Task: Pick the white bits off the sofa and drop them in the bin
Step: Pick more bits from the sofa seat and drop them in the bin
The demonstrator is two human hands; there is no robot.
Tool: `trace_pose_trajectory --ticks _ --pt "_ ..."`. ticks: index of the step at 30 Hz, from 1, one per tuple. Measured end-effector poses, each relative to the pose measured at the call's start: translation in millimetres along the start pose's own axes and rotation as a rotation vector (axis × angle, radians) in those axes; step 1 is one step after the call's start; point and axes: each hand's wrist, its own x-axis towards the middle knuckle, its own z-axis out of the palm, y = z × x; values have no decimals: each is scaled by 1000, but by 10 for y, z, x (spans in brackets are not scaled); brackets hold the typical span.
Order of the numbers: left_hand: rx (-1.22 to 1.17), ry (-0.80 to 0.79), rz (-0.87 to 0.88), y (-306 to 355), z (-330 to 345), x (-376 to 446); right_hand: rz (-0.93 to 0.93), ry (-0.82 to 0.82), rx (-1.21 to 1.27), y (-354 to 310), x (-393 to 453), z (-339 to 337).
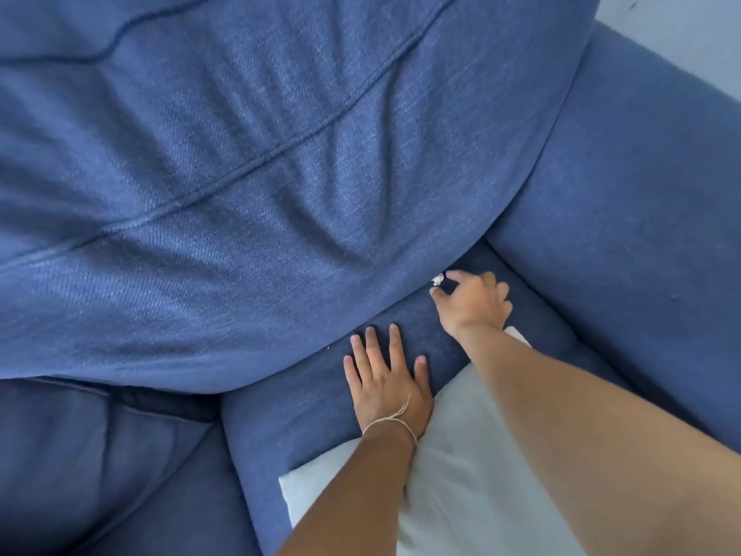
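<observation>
Head view, looking down on a blue fabric sofa. Large back cushion fills the upper frame, its lower edge bulging over the seat cushion. Right hand reaches into the corner where back cushion, seat and armrest meet; index fingertip and thumb curl toward each other w/ a small gap, closing around a crumpled white bit lying at the crease, touching the index tip. Whether the bit is actually gripped: cannot tell. Left hand lies flat, palm down, fingers spread on the seat cushion, holding nothing; thin string bracelet at the wrist. Pale grey-white pillow sits under both forearms, near the seat's front.
</observation>
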Motion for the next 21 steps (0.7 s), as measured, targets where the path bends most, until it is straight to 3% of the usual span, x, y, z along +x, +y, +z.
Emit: trace_pose_trajectory --ticks 9,17,21 --pt "73 -21 -14 -43 119 58 -2 61 169 -2 12 102" --pt "113 -96 -53 28 -53 16 -162 116 422 382 -96 -519" --pt "40 -154 167 419 -367 -19 -213 126 531 683 -301 -1111"
